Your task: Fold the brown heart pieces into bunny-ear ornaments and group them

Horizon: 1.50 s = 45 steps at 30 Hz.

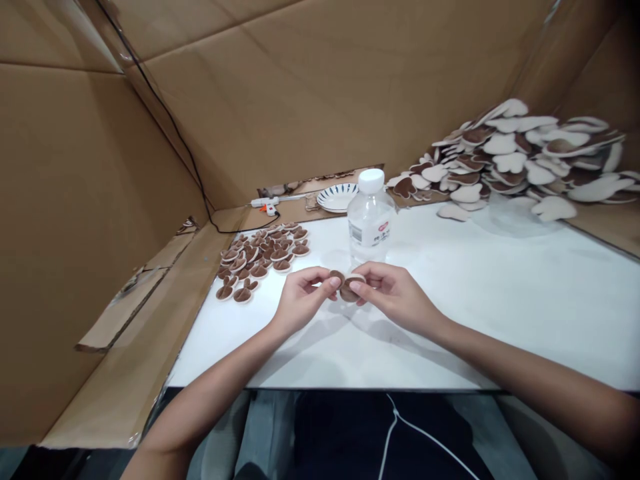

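Both hands (301, 298) (399, 295) partly hide what may be one brown piece (349, 294).

Bottle (371, 227) obstructs passage directly beyond the right hand (397, 293); brown pieces (279, 255) obstruct the left side; white tabletop (525, 287) affords passage rightward, up to the heaped cutouts (500, 144)

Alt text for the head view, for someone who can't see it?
A person's left hand and right hand hold a small brown item over a white table, in front of a clear bottle. Brown pieces lie grouped at left; larger brown-and-white pieces are heaped at back right.
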Tool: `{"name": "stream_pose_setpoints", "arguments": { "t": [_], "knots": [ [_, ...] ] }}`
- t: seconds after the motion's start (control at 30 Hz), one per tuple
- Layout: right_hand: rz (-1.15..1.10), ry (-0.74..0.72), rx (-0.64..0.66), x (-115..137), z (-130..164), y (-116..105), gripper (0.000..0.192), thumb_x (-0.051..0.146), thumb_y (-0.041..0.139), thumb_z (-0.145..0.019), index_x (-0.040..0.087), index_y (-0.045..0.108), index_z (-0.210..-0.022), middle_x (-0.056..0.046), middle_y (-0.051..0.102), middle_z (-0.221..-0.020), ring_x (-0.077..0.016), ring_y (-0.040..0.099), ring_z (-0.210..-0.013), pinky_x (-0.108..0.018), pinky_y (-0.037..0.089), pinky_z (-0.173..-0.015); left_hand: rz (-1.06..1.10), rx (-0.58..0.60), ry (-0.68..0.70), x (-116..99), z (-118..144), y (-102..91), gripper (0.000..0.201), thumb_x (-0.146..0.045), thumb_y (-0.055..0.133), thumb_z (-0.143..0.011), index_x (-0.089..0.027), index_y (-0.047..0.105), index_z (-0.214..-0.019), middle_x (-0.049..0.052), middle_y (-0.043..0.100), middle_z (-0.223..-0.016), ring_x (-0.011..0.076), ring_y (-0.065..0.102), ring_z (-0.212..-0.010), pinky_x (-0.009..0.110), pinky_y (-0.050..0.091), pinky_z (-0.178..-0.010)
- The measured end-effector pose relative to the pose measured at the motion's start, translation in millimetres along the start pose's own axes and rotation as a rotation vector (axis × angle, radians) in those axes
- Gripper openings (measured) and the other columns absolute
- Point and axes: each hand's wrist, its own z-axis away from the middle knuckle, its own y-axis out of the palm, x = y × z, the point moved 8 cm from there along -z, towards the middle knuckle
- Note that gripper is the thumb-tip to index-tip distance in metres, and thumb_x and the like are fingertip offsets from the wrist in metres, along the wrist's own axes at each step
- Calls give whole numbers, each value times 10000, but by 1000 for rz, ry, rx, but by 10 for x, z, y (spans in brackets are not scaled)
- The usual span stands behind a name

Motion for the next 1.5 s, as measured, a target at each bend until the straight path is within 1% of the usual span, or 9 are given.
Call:
{"name": "stream_pose_setpoints", "arguments": {
  "t": [0.2, 0.4, 0.63, 0.83, 1.0, 1.17, 1.23, 1.37, 1.5],
  "knots": [
    [-149, 0, 33, 16, -13, 56, 139, 292, 594, -868, 189, 501, -858, -1, 606, -732, -136, 617, -703, -279, 516, -661, 88, 10, -12, 28, -3, 18, 274, -380, 657, -798, -118, 618, -727, -5, 572, -583, 73, 502, -500, 196, 432, -501],
    [-201, 36, 54, 1, -8, 56, 190, 331, 612, -855, 199, 480, -889, -12, 672, -748, -163, 660, -727, -301, 524, -675, 178, 56, -65, 107, -33, 43, 319, -421, 661, -787, -117, 600, -713, -7, 571, -575, 68, 501, -490, 194, 435, -502],
    [-153, 186, 19, -162, -9, 28, 333, 410, 640, -822, 185, 567, -1056, -72, 721, -887, -186, 679, -803, -272, 532, -638, 239, -5, -88, 140, -62, -57, 311, -367, 715, -745, -146, 634, -948, 29, 658, -789, 125, 615, -700, 252, 551, -630],
    [-200, 281, 151, -238, 18, 162, 301, 391, 710, -762, 135, 649, -909, -60, 672, -871, -145, 656, -740, -241, 531, -622, 140, -20, 22, 34, -57, -73, 240, -299, 707, -763, -123, 619, -899, 11, 625, -696, 75, 556, -577, 192, 491, -555],
    [-336, 285, 322, -224, 36, 266, 239, 361, 683, -795, 126, 641, -790, -9, 611, -703, -89, 593, -587, -221, 510, -582, 145, 77, 6, 37, -78, -42, 250, -337, 691, -777, -119, 626, -879, 21, 611, -688, 79, 543, -588, 167, 437, -491],
    [-433, 247, 517, -159, 83, 382, 260, 349, 661, -817, 121, 593, -714, 2, 554, -659, -95, 570, -585, -224, 491, -551, 222, 192, -21, 47, -72, 13, 232, -339, 672, -799, -122, 619, -861, 15, 601, -670, 62, 521, -550, 157, 430, -484],
    [-427, 234, 505, -152, 81, 379, 249, 351, 651, -826, 120, 603, -747, 2, 557, -664, -94, 572, -581, -223, 489, -549, 261, 202, -11, 46, -71, 13, 243, -347, 672, -798, -125, 619, -881, 18, 602, -686, 67, 521, -551, 167, 436, -486],
    [-361, 251, 345, -186, 38, 290, 254, 354, 650, -829, 128, 639, -943, -13, 612, -736, -90, 595, -585, -224, 503, -569, 324, 193, -18, 64, -71, 1, 279, -340, 664, -804, -153, 613, -1005, 28, 614, -771, 102, 579, -633, 215, 490, -571],
    [-346, 305, 256, -236, 29, 250, 262, 359, 697, -782, 136, 624, -901, -25, 640, -778, -99, 610, -603, -243, 523, -587, 279, 166, -1, 53, -65, 2, 298, -258, 735, -739, -151, 614, -989, 39, 618, -837, 115, 592, -729, 219, 502, -654]
  ]
}}
